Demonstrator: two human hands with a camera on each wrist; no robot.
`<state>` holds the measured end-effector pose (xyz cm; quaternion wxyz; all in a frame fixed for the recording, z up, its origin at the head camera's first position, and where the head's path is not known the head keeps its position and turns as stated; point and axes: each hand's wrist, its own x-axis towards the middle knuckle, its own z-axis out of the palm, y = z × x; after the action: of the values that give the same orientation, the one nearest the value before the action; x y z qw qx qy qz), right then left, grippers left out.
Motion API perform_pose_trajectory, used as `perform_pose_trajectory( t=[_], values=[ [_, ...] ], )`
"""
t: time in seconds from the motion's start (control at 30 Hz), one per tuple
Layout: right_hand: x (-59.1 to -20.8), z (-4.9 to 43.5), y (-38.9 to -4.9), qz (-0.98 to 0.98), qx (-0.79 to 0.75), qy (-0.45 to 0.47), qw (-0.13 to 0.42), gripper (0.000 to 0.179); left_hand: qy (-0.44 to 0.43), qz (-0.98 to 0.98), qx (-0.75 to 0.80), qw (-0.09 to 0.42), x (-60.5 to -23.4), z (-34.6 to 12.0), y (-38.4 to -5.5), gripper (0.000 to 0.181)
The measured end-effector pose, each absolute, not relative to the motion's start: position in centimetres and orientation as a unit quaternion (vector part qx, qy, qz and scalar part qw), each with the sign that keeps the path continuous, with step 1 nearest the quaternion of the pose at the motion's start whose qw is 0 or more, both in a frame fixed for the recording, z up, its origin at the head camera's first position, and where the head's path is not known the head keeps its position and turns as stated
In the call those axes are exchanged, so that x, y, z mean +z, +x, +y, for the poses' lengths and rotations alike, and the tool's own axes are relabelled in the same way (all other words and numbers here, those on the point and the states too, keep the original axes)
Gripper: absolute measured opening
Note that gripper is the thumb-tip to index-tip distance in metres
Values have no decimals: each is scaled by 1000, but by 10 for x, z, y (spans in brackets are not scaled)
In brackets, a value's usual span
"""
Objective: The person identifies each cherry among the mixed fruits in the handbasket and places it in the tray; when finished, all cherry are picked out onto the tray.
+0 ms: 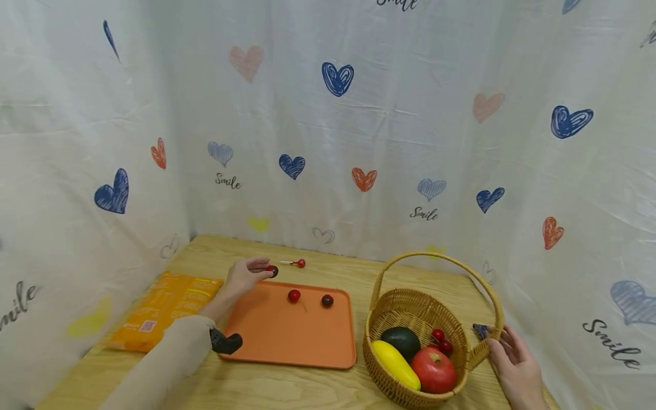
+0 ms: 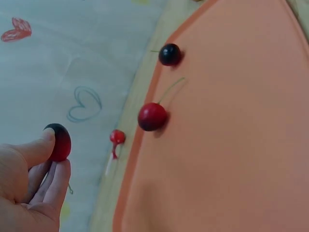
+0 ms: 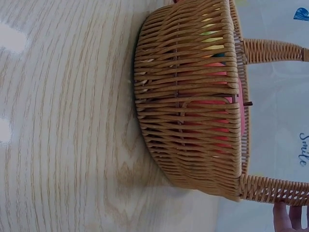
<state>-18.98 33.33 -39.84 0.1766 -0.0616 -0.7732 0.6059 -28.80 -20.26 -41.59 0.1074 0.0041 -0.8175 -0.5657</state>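
Note:
My left hand (image 1: 247,277) pinches a dark red cherry (image 2: 62,145) between thumb and fingertips, above the far left corner of an orange tray (image 1: 287,336). Two more cherries lie on that tray: a bright red one (image 1: 294,296) with a green stem and a darker one (image 1: 327,300). To the tray's right stands a wicker basket (image 1: 376,364). My right hand (image 1: 516,364) holds the lower right part of its handle (image 3: 275,189), thumb in front. Inside the basket are an avocado (image 1: 401,342), a yellow mango-like fruit (image 1: 394,364), a pomegranate (image 1: 434,370) and small red cherries (image 1: 445,347).
A wrapped red lollipop (image 1: 300,263) lies on the wooden table behind the tray. An orange packet (image 1: 166,310) lies to the left, under my left forearm. Behind the basket's right side is a small dark blue item (image 1: 480,331), partly hidden. Heart-printed curtains (image 1: 379,131) enclose the table.

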Motion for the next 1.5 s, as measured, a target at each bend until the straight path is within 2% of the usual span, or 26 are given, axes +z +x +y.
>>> perform_pose_trajectory(
  t=[0.23,0.97,1.5],
  values=[
    [-401,331,-191,-758,622,-16,196,52,24,-821,-562,102,-433,-203,-294,39],
    [-400,331,-187,-762,621,8,184,51,59,-863,-491,100,-473,-200,-311,39],
    [-399,331,-187,-770,612,8,178,57,46,-862,-494,102,-467,-202,-310,43]
  ],
)
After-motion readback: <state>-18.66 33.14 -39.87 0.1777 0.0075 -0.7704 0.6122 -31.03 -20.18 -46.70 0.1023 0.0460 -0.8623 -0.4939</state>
